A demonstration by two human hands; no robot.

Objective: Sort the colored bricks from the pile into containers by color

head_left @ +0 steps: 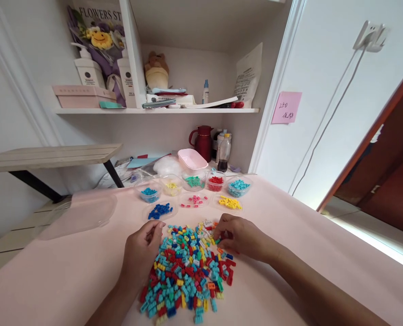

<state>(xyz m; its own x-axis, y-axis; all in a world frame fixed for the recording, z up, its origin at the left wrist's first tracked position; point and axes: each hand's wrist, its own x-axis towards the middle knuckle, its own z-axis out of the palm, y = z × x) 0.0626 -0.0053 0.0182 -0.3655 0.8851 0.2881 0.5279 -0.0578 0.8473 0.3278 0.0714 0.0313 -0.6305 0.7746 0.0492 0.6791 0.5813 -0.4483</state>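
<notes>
A heap of small toy building bricks [184, 267] in many colours is spread on the pink tabletop between my hands. My left hand [142, 249] rests at the heap's left edge, its fingers curled and thumb pressed to the forefinger; anything inside is hidden. At the upper right of the heap, my right hand [237, 233] reaches down with bent fingers among white, orange and red bricks. Its fingertips are partly hidden, so what they grip cannot be made out. Just beyond lie dark blue bricks [159, 210], pink bricks [196, 200] and yellow bricks [230, 203] in shallow clear trays.
Behind those stand clear tubs of blue bricks [149, 194], pale yellow bricks [171, 187], green bricks [194, 181], red bricks [216, 182] and light blue bricks [238, 186]. A clear plastic lid [82, 213] lies left. Farther back are a pink basin [192, 159], red jug [203, 142] and bottle [224, 151].
</notes>
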